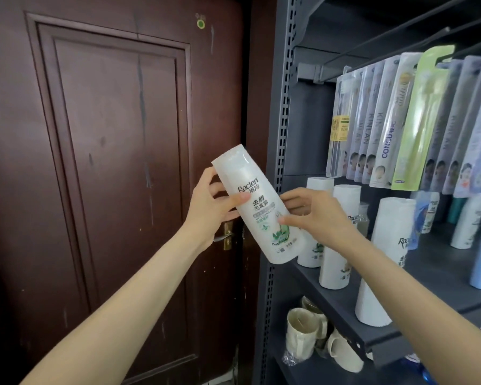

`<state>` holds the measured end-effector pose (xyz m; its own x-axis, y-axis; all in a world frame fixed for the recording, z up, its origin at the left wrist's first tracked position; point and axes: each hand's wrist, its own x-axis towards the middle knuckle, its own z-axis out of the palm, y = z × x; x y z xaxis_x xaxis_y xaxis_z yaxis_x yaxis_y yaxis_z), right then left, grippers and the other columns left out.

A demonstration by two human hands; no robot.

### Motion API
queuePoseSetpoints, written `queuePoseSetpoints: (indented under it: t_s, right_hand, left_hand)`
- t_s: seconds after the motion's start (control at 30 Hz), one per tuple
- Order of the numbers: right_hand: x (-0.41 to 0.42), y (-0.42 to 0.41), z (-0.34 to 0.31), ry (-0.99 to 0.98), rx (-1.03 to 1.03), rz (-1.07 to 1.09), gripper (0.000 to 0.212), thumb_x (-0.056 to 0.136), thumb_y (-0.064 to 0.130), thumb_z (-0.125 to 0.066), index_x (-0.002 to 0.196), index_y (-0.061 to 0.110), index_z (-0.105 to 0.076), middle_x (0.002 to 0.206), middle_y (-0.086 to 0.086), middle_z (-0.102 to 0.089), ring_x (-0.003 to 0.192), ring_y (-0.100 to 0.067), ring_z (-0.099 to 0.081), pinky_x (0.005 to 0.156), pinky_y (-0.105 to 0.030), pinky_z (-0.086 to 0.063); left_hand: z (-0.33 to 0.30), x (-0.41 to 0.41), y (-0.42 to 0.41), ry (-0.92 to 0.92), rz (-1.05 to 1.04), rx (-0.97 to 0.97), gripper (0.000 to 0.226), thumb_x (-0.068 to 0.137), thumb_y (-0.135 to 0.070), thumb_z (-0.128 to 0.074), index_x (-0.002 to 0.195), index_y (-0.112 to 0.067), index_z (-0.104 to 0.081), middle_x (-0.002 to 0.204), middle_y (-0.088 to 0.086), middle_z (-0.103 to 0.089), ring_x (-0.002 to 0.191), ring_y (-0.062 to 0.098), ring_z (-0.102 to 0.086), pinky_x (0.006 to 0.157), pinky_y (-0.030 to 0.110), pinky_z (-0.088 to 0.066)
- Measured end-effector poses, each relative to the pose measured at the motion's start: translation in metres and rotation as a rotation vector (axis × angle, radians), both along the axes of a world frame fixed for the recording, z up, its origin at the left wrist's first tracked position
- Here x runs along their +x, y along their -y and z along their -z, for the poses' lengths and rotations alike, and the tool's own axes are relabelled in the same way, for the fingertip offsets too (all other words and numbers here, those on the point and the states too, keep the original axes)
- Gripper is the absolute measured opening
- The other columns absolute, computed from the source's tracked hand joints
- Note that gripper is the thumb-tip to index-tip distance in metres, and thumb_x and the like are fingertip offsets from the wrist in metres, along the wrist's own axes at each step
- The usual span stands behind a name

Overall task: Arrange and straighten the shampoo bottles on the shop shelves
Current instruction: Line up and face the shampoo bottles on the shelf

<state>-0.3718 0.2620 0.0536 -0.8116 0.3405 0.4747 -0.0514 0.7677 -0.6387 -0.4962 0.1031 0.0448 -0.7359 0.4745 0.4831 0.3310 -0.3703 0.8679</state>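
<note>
My left hand point(214, 201) and right hand point(311, 211) both hold a tilted white bottle point(257, 207) between the brown door point(109, 162) on the left and the dark shelf point(372, 309) on the right.

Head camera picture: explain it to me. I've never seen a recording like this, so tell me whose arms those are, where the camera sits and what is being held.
There is no machine here. The camera is worn on a person's head, looking forward and down, so the two bare arms are their own. The left hand and right hand together hold a white shampoo bottle, tilted, in front of a brown door. To the right, a dark metal shelf carries more white bottles standing upright. Packaged toothbrushes hang above them, and mugs sit on the shelf below.
</note>
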Motion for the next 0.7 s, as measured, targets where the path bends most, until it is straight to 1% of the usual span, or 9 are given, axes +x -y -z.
queuePoseSetpoints:
  t_s: [0.03, 0.07, 0.17, 0.23, 0.3, 0.4, 0.5, 0.57, 0.7]
  right_hand:
    - [0.004, -0.005, -0.010, -0.004, 0.077, 0.036, 0.041, 0.075, 0.023, -0.078, 0.113, 0.023, -0.063, 0.098, 0.009, -0.066, 0.086, -0.005, -0.062, 0.074, -0.012, -0.048]
    - [0.009, -0.010, -0.020, 0.001, 0.162, 0.065, 0.041, 0.077, 0.025, -0.076, 0.116, 0.023, -0.062, 0.101, 0.009, -0.064, 0.089, -0.006, -0.060, 0.071, -0.008, -0.044]
    - [0.022, -0.034, -0.048, 0.020, 0.355, 0.121, 0.033, 0.083, 0.024, -0.070, 0.116, 0.021, -0.063, 0.109, 0.006, -0.066, 0.095, -0.007, -0.059, 0.083, -0.018, -0.044]
    - [0.026, -0.054, -0.061, 0.046, 0.422, 0.163, 0.030, 0.085, 0.021, -0.068, 0.115, 0.017, -0.065, 0.110, 0.003, -0.067, 0.092, -0.007, -0.059, 0.087, -0.020, -0.044]
    - [0.030, -0.075, -0.070, 0.067, 0.437, 0.182, 0.026, 0.085, 0.019, -0.068, 0.112, 0.017, -0.067, 0.107, 0.002, -0.069, 0.090, -0.007, -0.060, 0.085, -0.016, -0.044]
    - [0.034, -0.100, -0.077, 0.157, 0.454, 0.150, 0.026, 0.083, 0.017, -0.070, 0.109, 0.019, -0.069, 0.102, 0.006, -0.068, 0.090, -0.006, -0.062, 0.074, -0.005, -0.041]
    - [0.031, -0.118, -0.076, 0.266, 0.454, 0.107, 0.029, 0.081, 0.021, -0.072, 0.110, 0.023, -0.068, 0.105, 0.009, -0.066, 0.093, -0.004, -0.061, 0.083, -0.015, -0.044]
    - [0.028, -0.125, -0.073, 0.307, 0.456, 0.083, 0.030, 0.081, 0.022, -0.073, 0.110, 0.024, -0.069, 0.109, 0.009, -0.066, 0.095, -0.003, -0.060, 0.089, -0.020, -0.045]
    - [0.025, -0.134, -0.069, 0.326, 0.440, 0.022, 0.031, 0.081, 0.018, -0.072, 0.111, 0.024, -0.069, 0.112, 0.009, -0.065, 0.100, -0.006, -0.060, 0.095, -0.022, -0.046]
  left_hand:
    - [-0.001, 0.000, -0.007, -0.049, -0.034, -0.041, 0.056, 0.073, -0.005, -0.076, 0.120, -0.021, -0.049, 0.103, 0.004, -0.067, 0.090, 0.014, -0.069, 0.076, 0.040, -0.058]
    - [-0.002, -0.001, -0.015, -0.112, -0.075, -0.090, 0.056, 0.073, -0.008, -0.077, 0.119, -0.024, -0.049, 0.102, 0.002, -0.067, 0.088, 0.014, -0.069, 0.075, 0.037, -0.058]
    - [-0.006, -0.001, -0.040, -0.292, -0.190, -0.200, 0.052, 0.074, -0.012, -0.077, 0.114, -0.030, -0.047, 0.095, -0.010, -0.063, 0.082, 0.004, -0.064, 0.068, 0.021, -0.053]
    - [-0.007, -0.006, -0.056, -0.323, -0.218, -0.223, 0.051, 0.074, -0.011, -0.076, 0.114, -0.028, -0.048, 0.095, -0.009, -0.062, 0.082, 0.005, -0.063, 0.069, 0.022, -0.051]
    - [-0.007, -0.013, -0.073, -0.312, -0.214, -0.231, 0.051, 0.073, -0.010, -0.077, 0.113, -0.028, -0.049, 0.093, -0.007, -0.062, 0.082, 0.009, -0.064, 0.073, 0.028, -0.053]
    - [-0.005, -0.024, -0.097, -0.285, -0.230, -0.243, 0.052, 0.072, -0.010, -0.078, 0.111, -0.028, -0.050, 0.089, -0.005, -0.063, 0.079, 0.011, -0.064, 0.074, 0.029, -0.052]
    - [0.000, -0.032, -0.124, -0.256, -0.252, -0.257, 0.051, 0.071, -0.009, -0.079, 0.113, -0.023, -0.052, 0.087, 0.001, -0.062, 0.080, 0.014, -0.061, 0.068, 0.025, -0.048]
    - [0.004, -0.036, -0.141, -0.247, -0.257, -0.274, 0.052, 0.072, -0.008, -0.078, 0.116, -0.020, -0.052, 0.084, -0.001, -0.060, 0.077, 0.010, -0.057, 0.063, 0.019, -0.042]
    - [0.017, -0.040, -0.167, -0.261, -0.250, -0.324, 0.052, 0.072, -0.006, -0.077, 0.116, -0.016, -0.052, 0.081, -0.005, -0.055, 0.072, 0.004, -0.051, 0.060, 0.016, -0.038]
